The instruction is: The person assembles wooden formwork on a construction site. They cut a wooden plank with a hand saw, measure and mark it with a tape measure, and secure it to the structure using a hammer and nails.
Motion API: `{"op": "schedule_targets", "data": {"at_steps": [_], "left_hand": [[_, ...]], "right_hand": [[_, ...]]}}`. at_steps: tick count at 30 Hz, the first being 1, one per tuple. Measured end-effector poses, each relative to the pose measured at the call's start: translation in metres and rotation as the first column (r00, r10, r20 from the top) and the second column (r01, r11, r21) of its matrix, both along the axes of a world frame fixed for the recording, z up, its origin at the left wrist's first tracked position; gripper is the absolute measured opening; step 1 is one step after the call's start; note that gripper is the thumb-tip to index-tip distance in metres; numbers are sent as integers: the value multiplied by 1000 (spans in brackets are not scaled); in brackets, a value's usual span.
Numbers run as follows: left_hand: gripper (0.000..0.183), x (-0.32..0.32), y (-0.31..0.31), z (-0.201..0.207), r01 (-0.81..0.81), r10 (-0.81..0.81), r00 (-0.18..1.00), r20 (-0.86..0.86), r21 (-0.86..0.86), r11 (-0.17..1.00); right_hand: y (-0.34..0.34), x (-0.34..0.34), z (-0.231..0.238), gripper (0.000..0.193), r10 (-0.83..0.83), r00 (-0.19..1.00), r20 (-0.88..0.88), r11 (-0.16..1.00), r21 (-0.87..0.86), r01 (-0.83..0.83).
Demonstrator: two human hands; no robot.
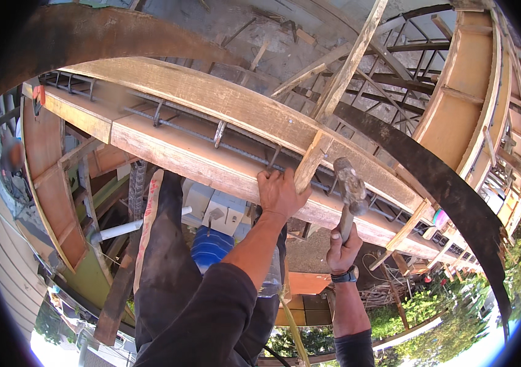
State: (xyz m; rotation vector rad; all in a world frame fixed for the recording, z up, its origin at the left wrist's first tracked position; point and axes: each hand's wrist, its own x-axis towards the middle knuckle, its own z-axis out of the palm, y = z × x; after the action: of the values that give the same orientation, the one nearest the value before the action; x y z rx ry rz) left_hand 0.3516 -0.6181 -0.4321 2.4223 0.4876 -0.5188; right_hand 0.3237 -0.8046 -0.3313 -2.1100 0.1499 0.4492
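Note:
My left hand is closed over the top edge of the long formwork board, its fingers curled into the channel. Its thumb side lies against the lower end of a short wooden batten, which crosses the channel to the far board. A nail sticks up from this batten. My right hand grips a hammer by its handle, the heavy, worn head raised close to the batten's right side. Steel reinforcing bars run along inside the channel, between the two boards.
A dark curved strip arcs across the right side, and a rusty one crosses the upper left. A long timber slants up beyond the batten. Another curved form stands far right. Below are a blue rounded object and greenery.

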Motion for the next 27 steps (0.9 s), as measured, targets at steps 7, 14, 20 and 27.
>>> {"op": "schedule_targets", "data": {"at_steps": [7,14,20,27], "left_hand": [[49,-2,2,-2,-9,9,1000,11,9,1000],[51,-1,0,2,11,-11,999,-41,8,1000],[47,-7,-1,-2,-16,15,999,47,29,999],[42,-2,-2,-2,-36,30,992,125,45,998]], "right_hand": [[6,14,-13,36,63,955,-290,971,-205,-126],[7,-26,7,52,17,999,46,981,194,-25],[34,31,36,58,-205,873,-443,908,246,339],[31,19,50,57,-280,761,-586,927,42,374]]}}
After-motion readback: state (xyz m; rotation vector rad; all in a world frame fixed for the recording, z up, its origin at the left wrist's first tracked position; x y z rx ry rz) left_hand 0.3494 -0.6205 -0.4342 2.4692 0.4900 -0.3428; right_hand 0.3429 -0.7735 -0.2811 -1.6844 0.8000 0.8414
